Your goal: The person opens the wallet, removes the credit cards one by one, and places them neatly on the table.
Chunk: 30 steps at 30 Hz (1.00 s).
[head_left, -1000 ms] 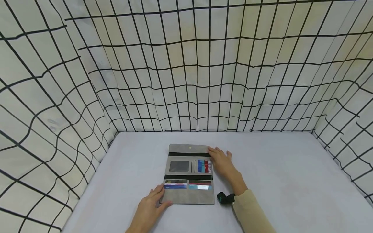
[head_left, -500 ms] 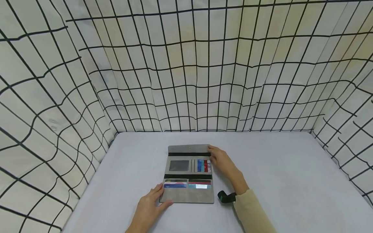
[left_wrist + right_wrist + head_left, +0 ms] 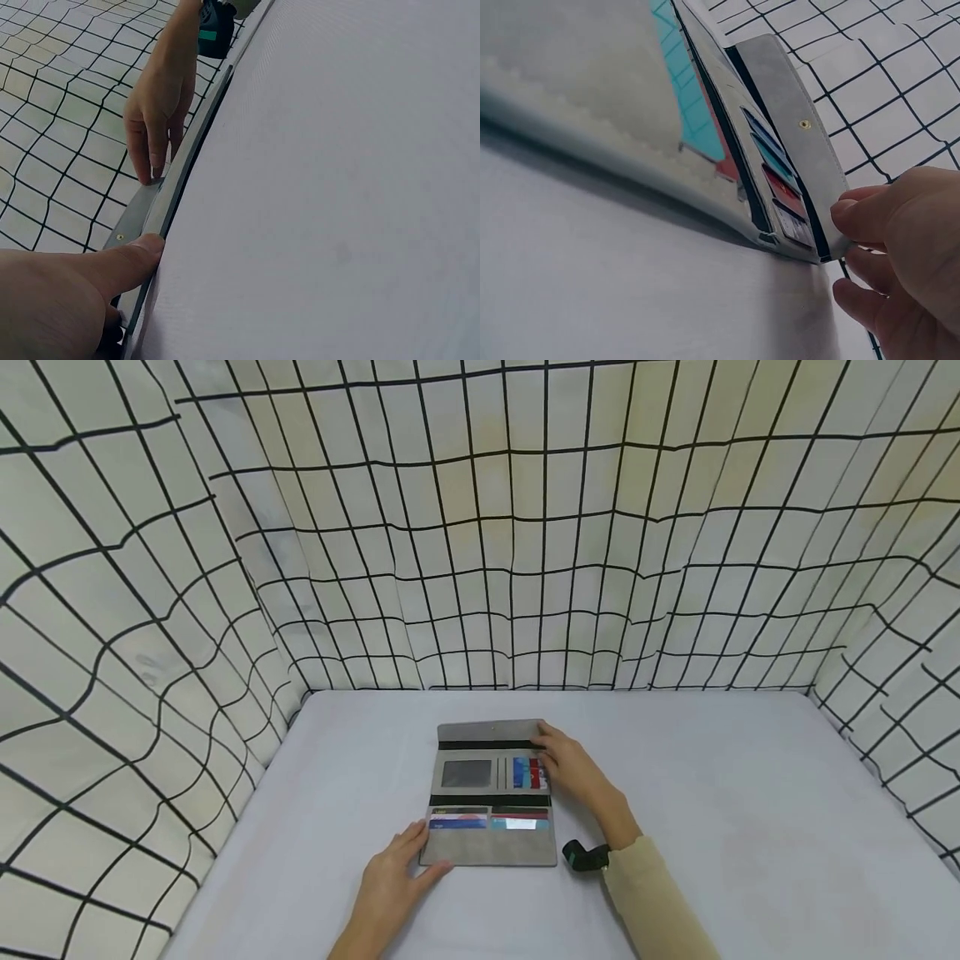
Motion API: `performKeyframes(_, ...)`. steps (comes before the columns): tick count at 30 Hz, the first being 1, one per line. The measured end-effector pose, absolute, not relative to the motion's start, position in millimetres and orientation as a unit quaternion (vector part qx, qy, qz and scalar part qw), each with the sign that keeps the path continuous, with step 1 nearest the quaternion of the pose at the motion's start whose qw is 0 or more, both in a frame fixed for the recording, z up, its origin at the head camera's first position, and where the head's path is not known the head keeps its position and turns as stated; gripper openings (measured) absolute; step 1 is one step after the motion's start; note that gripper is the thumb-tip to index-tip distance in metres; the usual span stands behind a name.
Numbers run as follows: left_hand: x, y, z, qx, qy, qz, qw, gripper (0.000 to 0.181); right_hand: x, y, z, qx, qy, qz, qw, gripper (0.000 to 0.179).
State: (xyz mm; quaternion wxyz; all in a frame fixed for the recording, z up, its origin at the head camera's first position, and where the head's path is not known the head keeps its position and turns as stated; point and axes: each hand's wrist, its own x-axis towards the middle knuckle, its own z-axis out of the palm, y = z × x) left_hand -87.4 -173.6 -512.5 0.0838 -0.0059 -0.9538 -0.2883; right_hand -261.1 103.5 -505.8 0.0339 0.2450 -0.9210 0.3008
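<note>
An unfolded grey wallet [image 3: 487,846] lies on the white-covered table, its flap with a small snap [image 3: 805,124] at the far end. Cards [image 3: 459,822] fill slots in the near panel, and more cards [image 3: 527,772] sit in the middle panel beside a clear window [image 3: 467,773]. My left hand [image 3: 390,881] holds the near left corner, thumb along the near edge and fingers at the left side. At the far right corner my right hand [image 3: 576,768] pinches the flap [image 3: 791,97] between thumb and fingers. Some of the left fingers are hidden in the left wrist view.
White cloth covers the table [image 3: 735,827]. Pale walls with a black grid net [image 3: 525,543] rise along its back and both sides. A dark wrist device [image 3: 585,856] sits on the right wrist near a beige sleeve [image 3: 656,893].
The right fingers, spread at the far right corner earlier, have drawn in onto the flap. The left hand keeps its place on the wallet. The head view has shifted slightly.
</note>
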Motion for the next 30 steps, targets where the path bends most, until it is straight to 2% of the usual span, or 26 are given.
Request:
performKeyframes(16, -88, -174, -514, -0.013, -0.949, -0.301, 0.088, 0.060, -252, 100, -485, 0.210, -0.933, 0.292, 0.012, 0.038)
performKeyframes(24, -89, -174, -517, -0.013, -0.950, -0.299, 0.087, 0.059, -243, 102, -469, 0.205, -0.931, 0.298, -0.058, 0.016)
performKeyframes(30, -90, -174, -516, -0.011, -0.947, -0.306, 0.093, 0.059, -240, 101, -465, 0.209, -0.929, 0.283, -0.117, 0.008)
